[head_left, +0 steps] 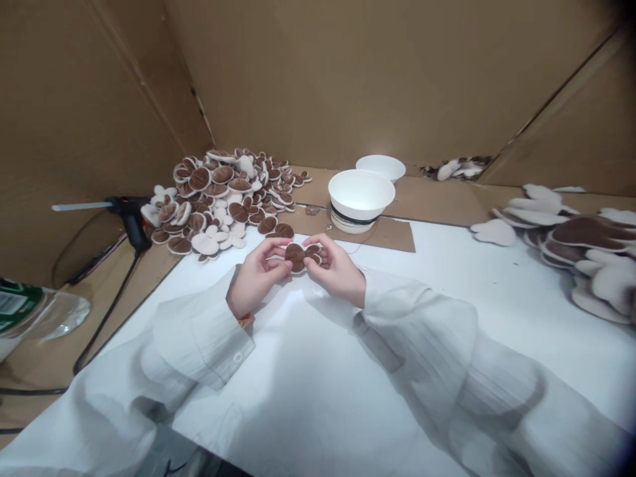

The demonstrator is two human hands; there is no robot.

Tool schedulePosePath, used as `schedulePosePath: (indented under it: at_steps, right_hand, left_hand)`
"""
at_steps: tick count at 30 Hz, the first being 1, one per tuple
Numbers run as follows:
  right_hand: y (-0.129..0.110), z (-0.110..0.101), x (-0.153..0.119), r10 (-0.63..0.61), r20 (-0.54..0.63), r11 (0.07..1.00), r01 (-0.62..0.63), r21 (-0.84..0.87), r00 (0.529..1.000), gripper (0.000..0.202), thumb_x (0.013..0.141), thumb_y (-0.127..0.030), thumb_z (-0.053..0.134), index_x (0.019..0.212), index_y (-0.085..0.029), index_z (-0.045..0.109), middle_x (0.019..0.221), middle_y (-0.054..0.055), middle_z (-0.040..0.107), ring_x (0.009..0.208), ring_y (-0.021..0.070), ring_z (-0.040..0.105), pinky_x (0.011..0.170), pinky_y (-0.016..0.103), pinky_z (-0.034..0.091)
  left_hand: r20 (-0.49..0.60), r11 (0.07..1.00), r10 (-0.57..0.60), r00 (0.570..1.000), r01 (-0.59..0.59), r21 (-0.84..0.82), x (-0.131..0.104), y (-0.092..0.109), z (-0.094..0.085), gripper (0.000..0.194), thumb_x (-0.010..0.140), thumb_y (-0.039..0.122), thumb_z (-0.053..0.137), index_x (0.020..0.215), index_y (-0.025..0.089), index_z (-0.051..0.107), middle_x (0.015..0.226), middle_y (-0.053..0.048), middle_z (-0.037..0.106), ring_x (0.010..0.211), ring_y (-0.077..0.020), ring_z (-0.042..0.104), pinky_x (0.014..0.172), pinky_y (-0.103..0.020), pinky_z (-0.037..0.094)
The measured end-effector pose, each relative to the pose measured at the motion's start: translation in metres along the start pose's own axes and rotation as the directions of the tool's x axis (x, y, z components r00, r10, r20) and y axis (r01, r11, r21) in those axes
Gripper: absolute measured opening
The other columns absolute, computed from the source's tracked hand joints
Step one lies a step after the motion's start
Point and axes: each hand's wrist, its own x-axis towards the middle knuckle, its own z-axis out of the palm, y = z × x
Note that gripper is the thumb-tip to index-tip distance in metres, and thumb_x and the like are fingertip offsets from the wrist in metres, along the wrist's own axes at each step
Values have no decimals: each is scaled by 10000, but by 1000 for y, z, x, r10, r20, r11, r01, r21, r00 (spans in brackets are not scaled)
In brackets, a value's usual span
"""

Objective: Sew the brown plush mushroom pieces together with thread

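Between my two hands is a small brown fabric piece with a pale edge point(295, 257), rounded on the left with two smaller lobes on the right, like a bunny head. My left hand point(263, 270) pinches its round end between thumb and fingers. At the lobed end, my right hand point(335, 268) grips it with thumb and fingertips. The piece is held just above the white tabletop point(298, 371), brown side up. Close behind my left hand lies a big heap of similar brown and cream pieces point(223, 175).
Two white bowls point(362, 192) stand behind my hands on cardboard point(392, 235), the front one with a dark band. Larger brown and cream fabric shapes point(591, 232) are piled at right. A black glue gun point(130, 222) and a plastic bottle point(44, 308) are at left. Cardboard walls enclose the table.
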Motion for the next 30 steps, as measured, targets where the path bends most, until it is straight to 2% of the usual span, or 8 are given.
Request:
schedulePosePath:
  at_steps: [5, 9, 13, 17, 20, 22, 26, 30]
  right_hand:
    - [-3, 1, 0, 103, -28, 991, -101, 83, 994, 337, 761, -324, 533, 1037, -205, 380, 659, -46, 524, 523, 82, 460, 512, 207, 371]
    - [-3, 2, -1, 122, -2, 987, -121, 108, 992, 407, 749, -404, 555, 1048, -204, 365, 626, -64, 487, 517, 87, 451, 496, 211, 362]
    - [0, 1, -2, 115, 2, 987, -115, 109, 993, 325, 777, -368, 523, 1016, -195, 386, 644, -57, 478, 521, 86, 450, 502, 220, 360]
    - [3, -4, -8, 92, 33, 995, -94, 41, 995, 238, 800, -358, 496, 940, -173, 444, 660, -29, 482, 557, 96, 458, 523, 232, 363]
    - [5, -11, -16, 92, 45, 996, -91, -20, 995, 228, 817, -360, 474, 949, -177, 448, 663, -23, 489, 569, 104, 463, 542, 242, 367]
    - [5, -16, -21, 104, 52, 993, -100, -69, 993, 224, 830, -364, 455, 962, -183, 447, 675, -16, 502, 592, 115, 477, 557, 248, 373]
    - [4, -23, -31, 105, 72, 984, -94, -149, 992, 221, 843, -371, 431, 964, -187, 451, 694, -5, 507, 626, 131, 492, 590, 264, 389]
    - [1, -28, -37, 108, 76, 977, -92, -192, 991, 218, 841, -376, 433, 953, -190, 461, 692, -3, 501, 630, 136, 497, 604, 270, 405]
  left_hand:
    - [50, 995, 97, 994, -97, -4, -1, 3, 2, 522, 740, 198, 589, 1225, 237, 400, 1007, -48, 539, 784, -128, 600, 676, -263, 519]
    - [-167, 972, 229, 959, -215, 95, 10, 6, -12, 416, 730, 210, 592, 1130, 208, 481, 1086, -62, 520, 821, -133, 595, 693, -261, 529]
    - [-424, 934, 350, 836, -279, 221, 31, 4, -50, 453, 732, 248, 581, 1162, 233, 436, 1114, -55, 490, 785, -117, 606, 722, -281, 536]
    - [-564, 834, 545, 620, -339, 435, 50, 2, -98, 449, 753, 277, 559, 1164, 214, 389, 1173, -81, 472, 911, -144, 597, 740, -259, 518]
    - [-543, 725, 628, 557, -167, 668, 58, 1, -129, 452, 792, 317, 514, 1191, 185, 347, 1105, -82, 536, 852, -128, 601, 734, -255, 496]
    - [-520, 631, 649, 555, -10, 776, 60, -2, -145, 446, 783, 349, 527, 1169, 170, 391, 987, -60, 581, 787, -132, 588, 724, -268, 477]
    - [-509, 555, 647, 568, 108, 825, 61, -10, -164, 387, 707, 375, 614, 1014, 156, 528, 907, -69, 587, 815, -192, 547, 779, -335, 429]
    - [-512, 489, 627, 587, 215, 846, 61, -16, -170, 370, 660, 433, 648, 889, 155, 566, 905, -99, 567, 919, -268, 493, 844, -404, 366]
